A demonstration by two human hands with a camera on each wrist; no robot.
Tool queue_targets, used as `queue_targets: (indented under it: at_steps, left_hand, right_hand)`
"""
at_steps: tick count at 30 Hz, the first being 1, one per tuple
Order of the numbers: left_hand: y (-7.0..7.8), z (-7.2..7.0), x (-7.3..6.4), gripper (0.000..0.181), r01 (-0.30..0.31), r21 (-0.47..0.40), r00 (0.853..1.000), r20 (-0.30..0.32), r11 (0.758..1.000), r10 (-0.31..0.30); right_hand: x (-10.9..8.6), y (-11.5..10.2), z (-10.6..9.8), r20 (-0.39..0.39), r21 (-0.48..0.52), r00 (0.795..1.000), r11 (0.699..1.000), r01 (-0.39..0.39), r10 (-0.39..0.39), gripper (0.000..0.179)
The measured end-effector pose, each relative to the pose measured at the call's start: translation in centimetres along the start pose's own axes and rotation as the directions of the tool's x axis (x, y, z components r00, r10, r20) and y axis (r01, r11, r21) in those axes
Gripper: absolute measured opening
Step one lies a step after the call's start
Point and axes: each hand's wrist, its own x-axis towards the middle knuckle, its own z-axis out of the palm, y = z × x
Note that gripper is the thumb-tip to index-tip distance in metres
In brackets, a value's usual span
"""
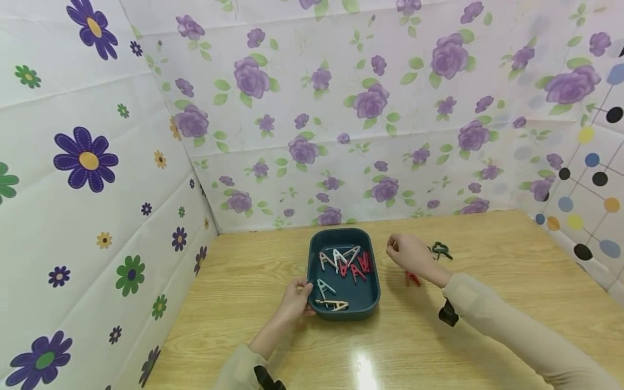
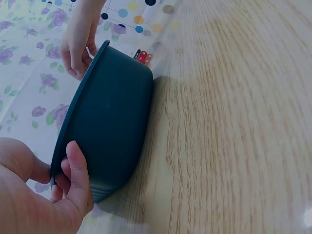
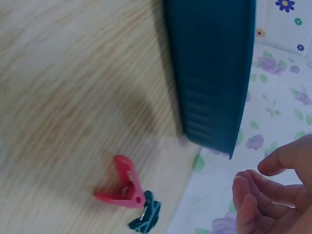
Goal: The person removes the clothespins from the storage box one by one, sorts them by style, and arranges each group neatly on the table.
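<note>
Bin (image 1: 353, 314) is pinched at its edge by your left fingers (image 2: 78, 163); your right fingers (image 3: 278, 191), narrow and empty, have room beside it.

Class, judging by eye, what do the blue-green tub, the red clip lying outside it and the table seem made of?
Tub: probably plastic, satin-looking; smooth walls, moulded ridges.
Red clip: likely plastic, smooth; even colour.
Table: wood or laminate, glossy; grain and a bright reflection.

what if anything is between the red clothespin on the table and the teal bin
Nothing visible on the table stands between the red clothespin and the teal bin, just the bin's own raised side wall.
</note>
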Motion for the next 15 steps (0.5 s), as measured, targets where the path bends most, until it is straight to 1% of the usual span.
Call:
queue_targets:
  at_steps: [6, 12, 15]
  left_hand:
    - [0.0, -0.1, -0.1, 0.017, 0.001, -0.008, 1.000, 0.003, 1.000, -0.001]
    - [0.0, 0.0, 0.0, 0.017, -0.004, 0.000, 1.000, 0.011, 1.000, 0.004]
    - [0.0, 0.0, 0.0, 0.018, -0.007, 0.002, 1.000, 0.015, 1.000, 0.007]
  right_hand:
    - [0.4, -0.8, 0.6, 0.002, -0.004, 1.000, 1.000, 0.030, -0.030, 0.011]
    - [0.4, -1.7, 1.1, -0.047, 0.004, 0.997, 0.998, 0.060, -0.059, 0.010]
    - [0.5, -2.2, 1.3, -0.057, 0.017, 0.996, 0.997, 0.072, -0.071, 0.009]
